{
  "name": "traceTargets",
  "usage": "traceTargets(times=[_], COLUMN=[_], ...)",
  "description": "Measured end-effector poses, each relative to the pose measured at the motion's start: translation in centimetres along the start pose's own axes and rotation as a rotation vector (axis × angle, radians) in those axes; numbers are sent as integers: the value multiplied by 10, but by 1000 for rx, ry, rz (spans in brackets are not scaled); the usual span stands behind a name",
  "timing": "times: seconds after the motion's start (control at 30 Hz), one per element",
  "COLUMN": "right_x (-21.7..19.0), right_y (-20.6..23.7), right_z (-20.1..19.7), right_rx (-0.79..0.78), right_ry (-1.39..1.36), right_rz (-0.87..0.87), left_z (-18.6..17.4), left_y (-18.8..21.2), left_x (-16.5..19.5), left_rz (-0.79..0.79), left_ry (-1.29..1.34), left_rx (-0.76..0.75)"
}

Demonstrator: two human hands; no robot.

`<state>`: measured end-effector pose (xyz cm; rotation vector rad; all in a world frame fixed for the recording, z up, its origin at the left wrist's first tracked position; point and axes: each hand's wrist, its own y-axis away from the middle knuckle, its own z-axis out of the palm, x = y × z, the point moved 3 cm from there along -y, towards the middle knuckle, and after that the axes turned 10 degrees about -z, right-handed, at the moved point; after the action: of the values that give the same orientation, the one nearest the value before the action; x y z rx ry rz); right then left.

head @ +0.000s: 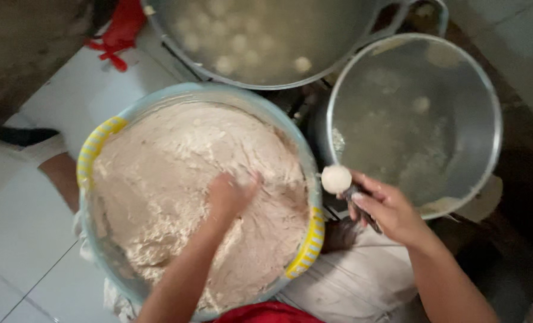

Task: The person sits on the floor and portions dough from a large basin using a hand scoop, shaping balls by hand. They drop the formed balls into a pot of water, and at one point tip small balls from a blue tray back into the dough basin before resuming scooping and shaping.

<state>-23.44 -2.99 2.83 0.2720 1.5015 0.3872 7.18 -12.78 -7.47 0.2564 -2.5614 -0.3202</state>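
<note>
We look down on a large pale-blue basin (159,98) with yellow-striped handles, sitting on the white tiled floor (21,227) and filled nearly to the rim with a sticky beige paste (170,179). Our left hand (230,194) is sunk into the paste near the basin's right side, fingers curled into the mass, so we cannot tell how tight that grip is; it seems placed there to gather a portion. Our right hand (386,209) hovers just past the basin's right rim, its grip pressed around a spoon (357,200) that carries a smooth round ball of paste (336,179) at its tip. The ball sits at the near edge of a metal pot (416,119) of cloudy water, close enough to drop in. A second, larger pot (260,36) at the top edge holds many pale balls floating in liquid, beside a red cloth (120,30).
</note>
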Motion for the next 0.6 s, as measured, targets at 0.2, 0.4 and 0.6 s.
traceTargets(times=[0.2, 0.4, 0.6], right_x=[-6, -6, -21], right_y=[-16, -41, -37], right_z=[-37, -55, -53], right_rx=[118, 225, 346], right_ry=[79, 830, 1248], right_rz=[35, -57, -299], left_z=[-24, 28, 44], left_y=[-48, 20, 46], left_x=[28, 25, 42], left_rz=[321, -31, -193], left_ry=[64, 400, 745], left_rx=[219, -356, -466])
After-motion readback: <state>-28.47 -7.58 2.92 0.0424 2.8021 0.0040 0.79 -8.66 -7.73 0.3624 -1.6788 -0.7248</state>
